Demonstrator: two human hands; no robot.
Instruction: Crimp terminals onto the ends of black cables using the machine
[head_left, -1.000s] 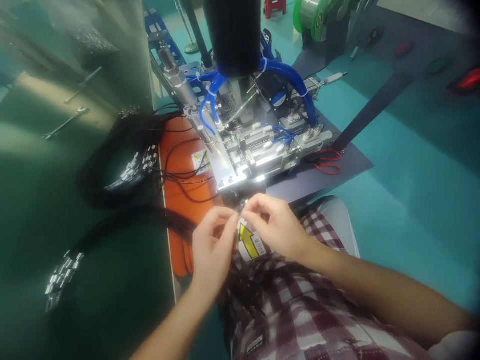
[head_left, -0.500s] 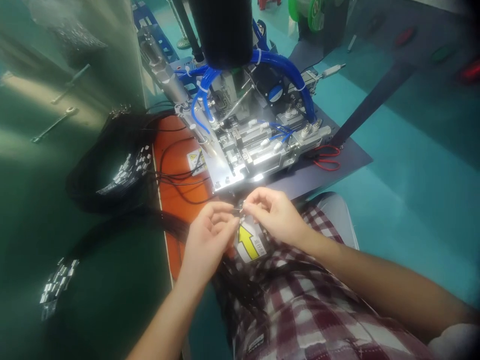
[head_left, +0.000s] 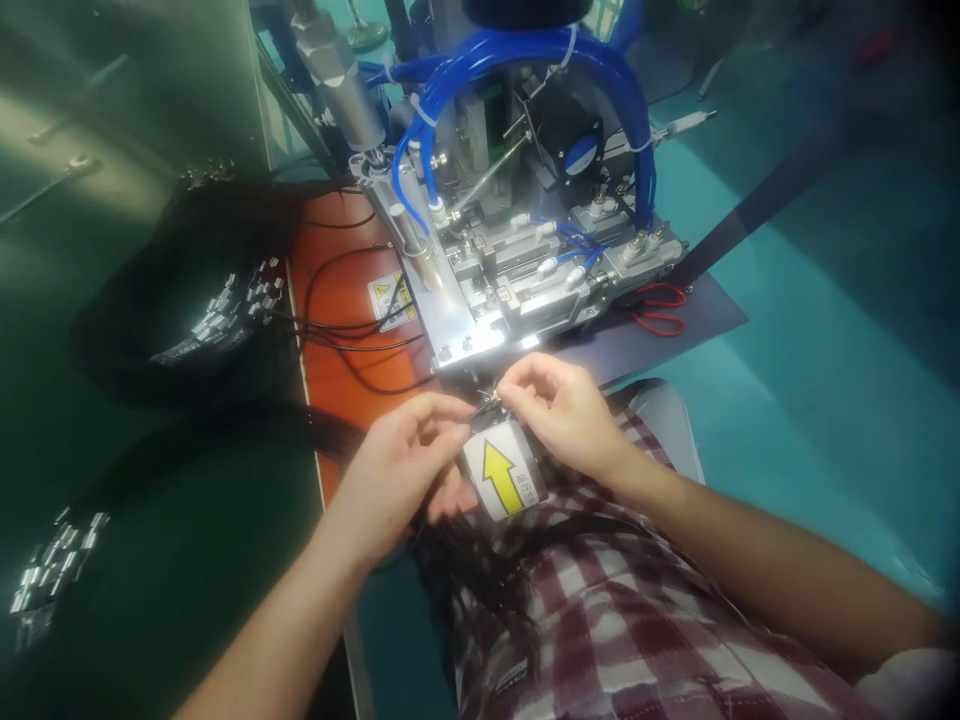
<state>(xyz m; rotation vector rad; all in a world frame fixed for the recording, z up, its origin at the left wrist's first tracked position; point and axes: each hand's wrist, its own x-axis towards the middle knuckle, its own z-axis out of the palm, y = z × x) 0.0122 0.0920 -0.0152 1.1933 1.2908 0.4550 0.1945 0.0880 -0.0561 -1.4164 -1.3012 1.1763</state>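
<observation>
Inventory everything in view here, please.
Arrow label: 1, white and yellow, centre
Thin cable end: 1, dark, above that label
Machine: 1, silver, upper centre
Tubes: several, blue, arching over machine
Board: 1, orange, left of machine
Warning label: 1, white and yellow, on board
Cable bundles: at least 2, black, left
Tabletop: 1, green, left
Blurred rods: 2, metallic, upper left
Loops: 2, red, right of machine
Checked clothing: 1, maroon-white, bottom
Left hand: 1, bare, pinching cable end
Right hand: 1, bare, pinching cable end

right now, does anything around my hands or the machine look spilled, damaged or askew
Nothing looks clearly spilled or damaged. The untidiest spot is the thin black cables straggling across the flat orange board, left of the silver metal machine; some cross the white-and-yellow warning label, partly covering it.
</observation>
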